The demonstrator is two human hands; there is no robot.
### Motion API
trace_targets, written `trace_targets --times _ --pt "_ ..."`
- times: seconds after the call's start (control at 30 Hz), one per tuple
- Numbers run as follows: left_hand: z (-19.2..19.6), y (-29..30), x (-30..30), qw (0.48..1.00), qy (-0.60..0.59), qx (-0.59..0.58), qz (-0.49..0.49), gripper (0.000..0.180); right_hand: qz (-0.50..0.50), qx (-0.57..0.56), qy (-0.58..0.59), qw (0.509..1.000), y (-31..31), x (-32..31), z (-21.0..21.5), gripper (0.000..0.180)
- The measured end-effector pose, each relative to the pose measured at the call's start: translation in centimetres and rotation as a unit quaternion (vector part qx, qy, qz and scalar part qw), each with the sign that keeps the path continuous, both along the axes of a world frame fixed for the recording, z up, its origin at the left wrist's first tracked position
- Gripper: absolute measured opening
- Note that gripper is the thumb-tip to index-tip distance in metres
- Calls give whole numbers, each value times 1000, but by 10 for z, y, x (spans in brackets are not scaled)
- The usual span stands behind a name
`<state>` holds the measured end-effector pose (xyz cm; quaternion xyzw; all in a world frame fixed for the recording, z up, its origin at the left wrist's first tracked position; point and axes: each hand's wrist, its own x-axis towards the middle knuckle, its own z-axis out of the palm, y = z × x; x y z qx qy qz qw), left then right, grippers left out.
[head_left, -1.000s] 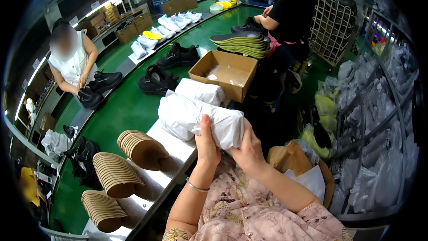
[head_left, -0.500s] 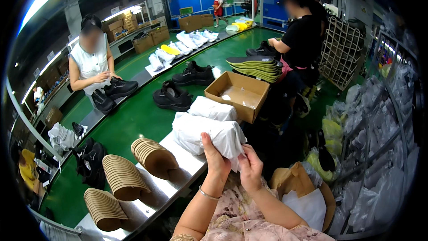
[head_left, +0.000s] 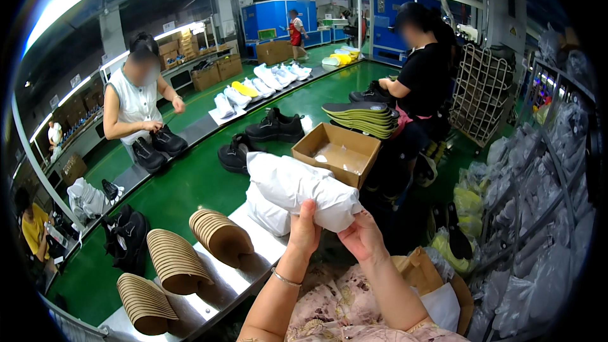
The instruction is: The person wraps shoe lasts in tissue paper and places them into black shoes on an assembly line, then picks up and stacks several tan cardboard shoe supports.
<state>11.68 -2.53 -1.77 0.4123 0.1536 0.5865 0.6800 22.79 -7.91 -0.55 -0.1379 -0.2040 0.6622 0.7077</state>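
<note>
Both my hands grip a bundle wrapped in white paper [head_left: 297, 183], raised just above the steel edge of the line. My left hand [head_left: 305, 231] is closed on its near side, thumb pointing up along the paper. At its right end, my right hand [head_left: 363, 235] pinches the paper, some fingers hidden beneath. What the paper covers is hidden. Below and to the left rests a second white wrapped bundle [head_left: 266, 210], partly covered by the first. Behind them stands an open brown cardboard box [head_left: 342, 145] with small white pieces inside.
Stacks of curved brown cardboard inserts [head_left: 174, 259] line the steel edge [head_left: 234, 278]. Black shoes [head_left: 275, 125] sit on the green belt [head_left: 183, 190]. Olive insoles [head_left: 361, 117] are stacked beyond the box. A rack with plastic-wrapped items [head_left: 538, 215] stands right. Two co-workers handle black shoes.
My hands have lifted and turned the held bundle, and its loose paper end is now folded in. The other bundle shows below it. The left co-worker's one hand has moved away from the shoes.
</note>
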Motion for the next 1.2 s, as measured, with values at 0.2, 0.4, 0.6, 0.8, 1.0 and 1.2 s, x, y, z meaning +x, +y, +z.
trace_targets --times 0.2,0.4,0.6,0.8,1.0,1.2 --pt "40 -15 4 984 -94 14 -148 98 82 121 141 979 2 -21 7 62" --pt "32 -10 -2 975 -143 -5 -173 97 70 90 42 993 0 -23 14 61" --pt "21 -2 -16 990 -95 -2 -106 87 -67 -78 -340 935 -9 10 -13 30" --pt "-2 14 2 996 -75 -34 -18 78 -213 170 -412 869 -14 -10 18 88" --pt "12 11 23 995 -74 -44 -57 87 -347 129 -491 789 7 -15 12 78" --pt "45 46 3 838 276 169 438 68 -495 169 -626 578 29 17 41 60"
